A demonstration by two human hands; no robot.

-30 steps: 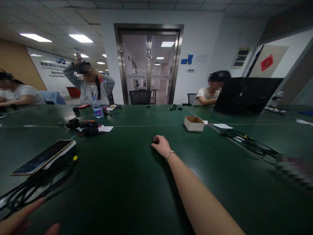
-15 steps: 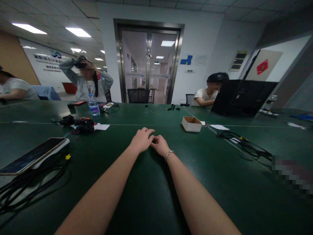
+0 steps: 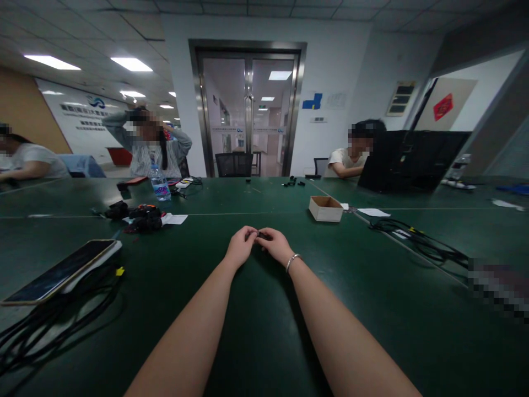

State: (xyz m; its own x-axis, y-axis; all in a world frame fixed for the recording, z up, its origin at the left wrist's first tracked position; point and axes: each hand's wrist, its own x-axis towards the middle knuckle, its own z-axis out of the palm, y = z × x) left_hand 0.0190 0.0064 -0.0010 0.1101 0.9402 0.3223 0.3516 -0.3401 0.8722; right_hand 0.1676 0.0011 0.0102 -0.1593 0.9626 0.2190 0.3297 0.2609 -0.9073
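Observation:
In the middle of the green table, my left hand (image 3: pixel 241 246) and my right hand (image 3: pixel 278 246) meet fingertip to fingertip. Between them is a small dark object (image 3: pixel 258 234), mostly covered by the fingers and too small to name. Both hands are closed in a pinch around it, just above the tabletop. A metal bracelet circles my right wrist. The nearest thing to my right hand is an open cardboard box (image 3: pixel 325 212), a short way beyond it.
At left a phone (image 3: pixel 61 271) lies over coiled black cables (image 3: pixel 53 328). Behind it are dark gear (image 3: pixel 142 216) and a water bottle (image 3: pixel 159 183). More cables (image 3: pixel 421 242) lie at right, near a black monitor (image 3: pixel 409 160). Several people sit around the table.
My left fingers, stretched out before, have curled in to pinch the small dark object together with my right hand. The view has shifted slightly.

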